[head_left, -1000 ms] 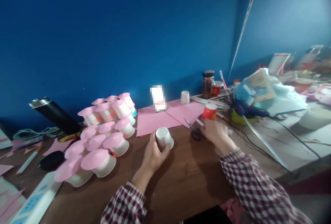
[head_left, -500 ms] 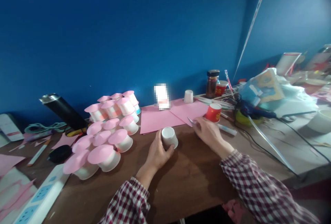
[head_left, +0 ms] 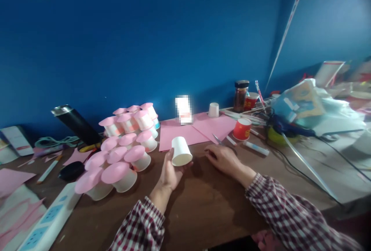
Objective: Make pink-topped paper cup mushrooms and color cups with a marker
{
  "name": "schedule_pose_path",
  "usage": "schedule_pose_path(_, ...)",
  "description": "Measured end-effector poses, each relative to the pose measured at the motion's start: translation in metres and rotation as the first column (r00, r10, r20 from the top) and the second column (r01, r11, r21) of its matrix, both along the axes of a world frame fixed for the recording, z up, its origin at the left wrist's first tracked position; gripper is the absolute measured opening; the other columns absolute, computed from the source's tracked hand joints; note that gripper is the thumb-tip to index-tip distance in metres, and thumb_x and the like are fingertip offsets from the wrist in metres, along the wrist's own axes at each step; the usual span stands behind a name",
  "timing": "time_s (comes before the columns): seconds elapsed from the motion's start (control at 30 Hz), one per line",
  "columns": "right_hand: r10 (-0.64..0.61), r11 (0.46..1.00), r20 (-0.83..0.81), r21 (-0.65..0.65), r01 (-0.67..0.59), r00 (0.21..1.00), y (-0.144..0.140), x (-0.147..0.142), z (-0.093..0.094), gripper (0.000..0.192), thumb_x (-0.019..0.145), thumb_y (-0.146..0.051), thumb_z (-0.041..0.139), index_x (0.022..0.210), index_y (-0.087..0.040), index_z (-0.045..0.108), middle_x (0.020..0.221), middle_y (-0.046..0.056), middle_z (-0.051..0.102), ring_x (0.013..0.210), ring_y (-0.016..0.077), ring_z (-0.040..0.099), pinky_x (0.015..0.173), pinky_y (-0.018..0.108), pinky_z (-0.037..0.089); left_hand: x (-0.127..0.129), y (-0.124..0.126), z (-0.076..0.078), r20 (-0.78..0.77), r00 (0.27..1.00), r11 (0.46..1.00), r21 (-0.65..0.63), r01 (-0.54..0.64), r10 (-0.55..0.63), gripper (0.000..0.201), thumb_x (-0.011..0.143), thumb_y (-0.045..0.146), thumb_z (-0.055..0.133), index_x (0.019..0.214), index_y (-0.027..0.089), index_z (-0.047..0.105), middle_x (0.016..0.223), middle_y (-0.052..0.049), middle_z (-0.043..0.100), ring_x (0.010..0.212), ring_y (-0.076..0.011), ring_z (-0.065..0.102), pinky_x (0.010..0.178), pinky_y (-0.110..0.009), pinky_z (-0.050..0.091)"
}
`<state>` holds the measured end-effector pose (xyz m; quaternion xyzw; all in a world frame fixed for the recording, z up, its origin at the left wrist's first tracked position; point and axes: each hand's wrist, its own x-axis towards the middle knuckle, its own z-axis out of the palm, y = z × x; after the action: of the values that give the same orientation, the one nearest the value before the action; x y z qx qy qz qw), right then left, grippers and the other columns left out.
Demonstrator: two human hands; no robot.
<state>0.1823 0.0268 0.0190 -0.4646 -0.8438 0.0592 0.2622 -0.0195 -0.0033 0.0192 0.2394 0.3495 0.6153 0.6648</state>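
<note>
My left hand [head_left: 172, 171] is wrapped round a white paper cup [head_left: 181, 150], tilted so that its open rim faces me. To its right, my right hand [head_left: 223, 160] rests low over the brown table with loosely bent fingers, and no object shows in it. Just beyond that hand lies a pair of scissors [head_left: 216, 139], its blades on the edge of a pink paper sheet [head_left: 182, 135] and its handles partly hidden. Left of the held cup stand several upturned white cups topped with pink paper cones [head_left: 115, 172].
A red paper cup [head_left: 242, 129], a marker [head_left: 256, 148] and a small white cup [head_left: 213, 110] stand or lie beyond my right hand. At left are a black flask [head_left: 75, 124] and a power strip [head_left: 49, 220]. Cables and a plastic bag [head_left: 310, 104] crowd the right.
The white cup has turned in my left hand, from base up to rim toward me. My right hand has come off the scissors and moved left and nearer me.
</note>
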Motion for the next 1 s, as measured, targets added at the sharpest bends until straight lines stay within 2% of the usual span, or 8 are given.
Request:
schedule_pose_path(0.17,-0.007,1.000,0.012,0.019,0.007,1.000,0.000,-0.002,-0.004,0.021,0.086,-0.025,0.048,0.100,-0.020,0.063,0.094,0.005,0.071,0.083,0.0181,0.065,0.071,0.025,0.044,-0.009,0.000,0.006,0.197,0.957,0.977,0.024,0.211,-0.211,0.044,0.081,0.047,0.047,0.095,0.007,0.058,0.075,-0.011,0.063,0.062,-0.0172,0.059,0.054,-0.028,0.050)
schedule_pose_path(0.33,-0.169,0.984,0.017,0.051,0.168,0.985,0.005,0.011,0.002,0.020,0.087,-0.028,0.047,0.096,-0.020,0.063,0.086,0.005,0.070,0.074,0.0178,0.064,0.062,0.024,0.041,-0.014,0.001,0.006,0.248,0.949,0.981,0.012,0.196,-0.193,0.043,0.081,0.046,0.049,0.101,0.009,0.058,0.078,-0.011,0.063,0.063,-0.0164,0.059,0.055,-0.028,0.050)
schedule_pose_path(0.47,-0.498,0.860,-0.056,0.101,0.501,0.865,0.013,0.038,0.013,0.023,0.089,-0.030,0.043,0.096,-0.019,0.062,0.085,0.006,0.070,0.075,0.0195,0.064,0.061,0.025,0.039,-0.015,0.002,0.006,0.232,0.964,0.990,-0.036,0.140,-0.128,0.049,0.079,0.053,0.050,0.101,0.011,0.057,0.080,-0.011,0.065,0.065,-0.0170,0.061,0.055,-0.028,0.051)
schedule_pose_path(0.63,-0.608,0.791,0.150,0.039,0.610,0.779,0.020,0.053,0.015,0.024,0.090,-0.028,0.042,0.100,-0.016,0.061,0.092,0.012,0.068,0.084,0.0230,0.063,0.065,0.028,0.040,-0.012,0.002,0.008,0.174,0.979,0.990,-0.074,0.118,-0.104,0.049,0.078,0.055,0.051,0.102,0.013,0.057,0.079,-0.009,0.065,0.064,-0.0166,0.062,0.054,-0.027,0.050)
schedule_pose_path(0.73,-0.588,0.794,0.232,-0.018,0.608,0.775,0.023,0.051,0.011,0.017,0.085,-0.024,0.052,0.094,-0.014,0.062,0.090,0.014,0.067,0.082,0.0238,0.064,0.064,0.028,0.041,-0.007,0.000,0.007,0.057,0.994,0.994,-0.052,0.095,-0.092,0.049,0.078,0.052,0.052,0.108,0.014,0.055,0.080,-0.007,0.065,0.066,-0.0169,0.062,0.055,-0.028,0.050)
schedule_pose_path(0.83,-0.571,0.793,0.279,-0.058,0.607,0.772,0.023,0.050,0.010,0.015,0.082,-0.018,0.054,0.092,-0.012,0.064,0.091,0.016,0.067,0.080,0.0241,0.065,0.062,0.029,0.042,-0.003,-0.004,0.005,-0.224,0.974,0.992,0.113,0.053,-0.026,0.044,0.080,0.046,0.053,0.112,0.016,0.053,0.091,-0.006,0.063,0.079,-0.0173,0.061,0.065,-0.029,0.050)
schedule_pose_path(0.9,-0.560,0.796,0.295,-0.066,0.601,0.774,0.018,0.050,0.013,0.016,0.082,-0.017,0.052,0.091,-0.012,0.064,0.089,0.016,0.067,0.078,0.0244,0.065,0.061,0.029,0.041,-0.003,-0.005,0.004,-0.482,0.875,0.959,0.268,0.092,0.051,0.040,0.079,0.041,0.056,0.112,0.017,0.053,0.100,-0.006,0.062,0.089,-0.0183,0.058,0.075,-0.030,0.048)
schedule_pose_path(1.0,-0.550,0.806,0.300,-0.051,0.589,0.779,0.004,0.054,0.021,0.020,0.084,-0.023,0.049,0.092,-0.012,0.064,0.086,0.015,0.067,0.075,0.0238,0.065,0.059,0.028,0.040,-0.005,-0.006,0.002,-0.751,0.637,0.911,0.369,0.183,0.176,0.041,0.075,0.034,0.061,0.111,0.017,0.051,0.104,-0.007,0.060,0.095,-0.0209,0.056,0.084,-0.035,0.044)
